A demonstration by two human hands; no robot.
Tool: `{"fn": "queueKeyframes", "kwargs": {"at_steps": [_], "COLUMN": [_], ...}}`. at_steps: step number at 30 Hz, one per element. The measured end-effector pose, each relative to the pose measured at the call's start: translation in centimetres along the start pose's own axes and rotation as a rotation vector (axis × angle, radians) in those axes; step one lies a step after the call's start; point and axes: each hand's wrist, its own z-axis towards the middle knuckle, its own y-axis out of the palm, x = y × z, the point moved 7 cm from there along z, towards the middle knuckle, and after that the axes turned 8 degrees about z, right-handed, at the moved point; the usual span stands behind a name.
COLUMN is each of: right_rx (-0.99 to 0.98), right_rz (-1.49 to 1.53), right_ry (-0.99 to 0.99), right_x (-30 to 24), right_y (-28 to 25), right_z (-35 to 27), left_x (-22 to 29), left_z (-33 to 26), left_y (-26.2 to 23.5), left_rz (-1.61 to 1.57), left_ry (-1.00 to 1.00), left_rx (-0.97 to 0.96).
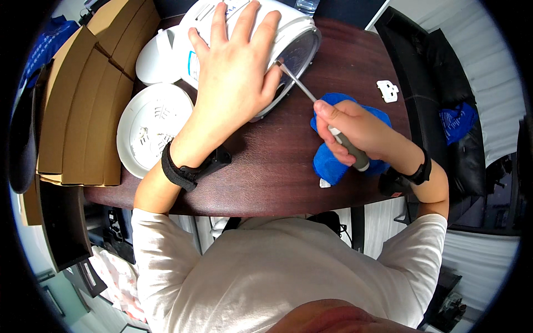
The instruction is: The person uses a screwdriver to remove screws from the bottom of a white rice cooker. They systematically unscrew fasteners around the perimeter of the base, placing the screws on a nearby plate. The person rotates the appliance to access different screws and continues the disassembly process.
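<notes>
Appliance, white, rounded, plastic, with a dark see-through circular face: lies at 12 o'clock on the dark reddish-brown wood-grain bench, its face turned toward 4 o'clock.
Left grip: palm down on the appliance's casing, spread flat, fingers toward 12 o'clock, thumb at the rim of the face.
Right grip: at 2 o'clock, wrapped firmly around the grey-handled, metal-shafted screwdriver.
Shaft: points toward 11 o'clock, its tip at the rim of the face, beside the left thumb; too small to tell whether it sits in a screw.
Cloth, blue, soft, white-tagged: beneath the right grip, at 3 o'clock.
Dish, white, round, shallow: at 10 o'clock, holding small silvery metal pieces.
Disc, white, plastic: between 10 and 11 o'clock, near the appliance.
Bracket, small, white, plastic: at 2 o'clock, well apart.
Boxes, brown cardboard: toward 10 o'clock, outside the dish.
</notes>
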Motion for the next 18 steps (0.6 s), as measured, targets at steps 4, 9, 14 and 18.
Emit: {"fn": "queueKeyframes", "kwargs": {"at_steps": [4, 9, 14, 18], "right_rx": [-0.108, 0.150, 0.619, 0.669], "right_rz": [0.216, -0.314, -1.058, -1.125], "right_ry": [0.058, -0.195, -0.622, -0.704], "right_x": [0.0, -1.3, -5.0, -5.8], "right_y": [1.0, -1.5, -2.3, -2.0], "right_z": [-0.5, -1.2, -3.4, -3.8], "left_x": [-0.1, -0.1, -0.1, 0.0], "left_z": [0.0, 0.0, -0.1, 0.0], "left_y": [0.0, 0.1, 0.0, 0.0], "left_rz": [0.004, 0.012, 0.005, -0.001], "left_ry": [0.002, 0.006, 0.005, 0.004], "left_rx": [-0.002, -0.009, -0.010, -0.016]}}
